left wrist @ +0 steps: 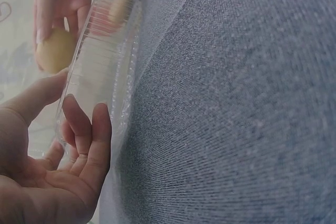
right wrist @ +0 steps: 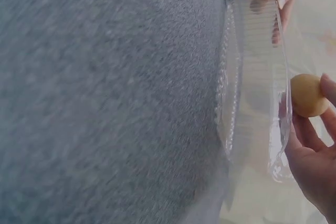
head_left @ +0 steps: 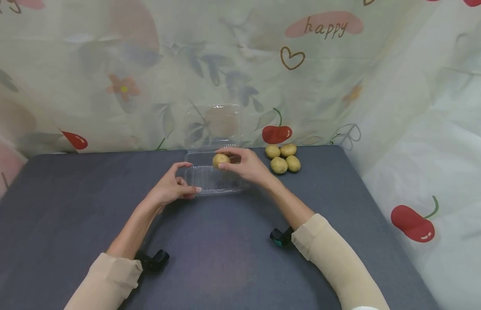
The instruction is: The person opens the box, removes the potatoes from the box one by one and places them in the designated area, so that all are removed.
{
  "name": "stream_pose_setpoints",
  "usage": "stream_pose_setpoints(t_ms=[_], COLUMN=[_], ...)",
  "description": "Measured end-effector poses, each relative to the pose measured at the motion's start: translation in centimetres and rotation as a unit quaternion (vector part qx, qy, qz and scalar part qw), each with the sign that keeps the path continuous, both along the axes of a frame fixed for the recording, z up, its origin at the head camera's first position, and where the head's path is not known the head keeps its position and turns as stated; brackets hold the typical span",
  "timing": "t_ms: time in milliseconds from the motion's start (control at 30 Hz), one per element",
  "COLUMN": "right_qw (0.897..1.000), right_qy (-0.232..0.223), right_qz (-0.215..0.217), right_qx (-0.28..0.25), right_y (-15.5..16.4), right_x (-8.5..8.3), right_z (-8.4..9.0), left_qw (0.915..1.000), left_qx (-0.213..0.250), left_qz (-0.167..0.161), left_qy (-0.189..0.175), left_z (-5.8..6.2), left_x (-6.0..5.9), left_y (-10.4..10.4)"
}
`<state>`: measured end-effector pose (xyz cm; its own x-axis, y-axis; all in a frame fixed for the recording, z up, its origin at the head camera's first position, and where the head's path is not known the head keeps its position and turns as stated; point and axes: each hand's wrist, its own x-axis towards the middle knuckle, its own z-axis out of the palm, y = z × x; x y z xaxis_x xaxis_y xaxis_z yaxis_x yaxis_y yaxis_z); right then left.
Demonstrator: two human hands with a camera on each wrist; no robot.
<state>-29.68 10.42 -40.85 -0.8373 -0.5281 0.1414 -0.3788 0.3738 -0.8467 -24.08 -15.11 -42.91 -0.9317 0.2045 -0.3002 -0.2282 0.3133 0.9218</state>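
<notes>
A clear plastic clamshell container (head_left: 217, 183) lies on the table with its lid (head_left: 213, 125) raised at the back. My left hand (head_left: 172, 185) holds the container by its left end, the thumb at the rim and curled fingers along the outer wall in the left wrist view. Between thumb and fingers, my right hand (head_left: 246, 165) pinches a small yellow potato (head_left: 221, 161) over the container's base. The right wrist view has this potato (right wrist: 308, 95) just above the rim.
Several more potatoes (head_left: 279, 165) sit grouped to the right of the container. The dark grey table (head_left: 221, 249) ends at the back against a printed curtain (head_left: 225, 64). A black wrist camera (head_left: 155, 260) sits below the left wrist, another (head_left: 281, 237) below the right.
</notes>
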Motion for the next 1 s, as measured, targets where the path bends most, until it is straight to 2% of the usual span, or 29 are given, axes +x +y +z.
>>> stream_pose_setpoints(t_ms=[467,667,1000], right_qw=[0.999,0.999,0.999], right_qy=[-0.008,-0.022,-0.003], right_qz=[-0.009,-0.017,-0.031], right_qx=[-0.039,-0.023,-0.015], right_y=[3.1,4.2,6.3], right_x=[0.1,0.4,1.0], right_z=[-0.2,-0.2,0.2], left_qw=[0.9999,0.9999,0.9999], left_qx=[0.015,0.016,0.013], left_qz=[0.004,0.002,-0.004], left_qy=[-0.002,-0.005,-0.004], left_z=[-0.2,-0.1,0.1], left_x=[0.0,0.1,0.2], left_y=[0.0,-0.2,-0.1])
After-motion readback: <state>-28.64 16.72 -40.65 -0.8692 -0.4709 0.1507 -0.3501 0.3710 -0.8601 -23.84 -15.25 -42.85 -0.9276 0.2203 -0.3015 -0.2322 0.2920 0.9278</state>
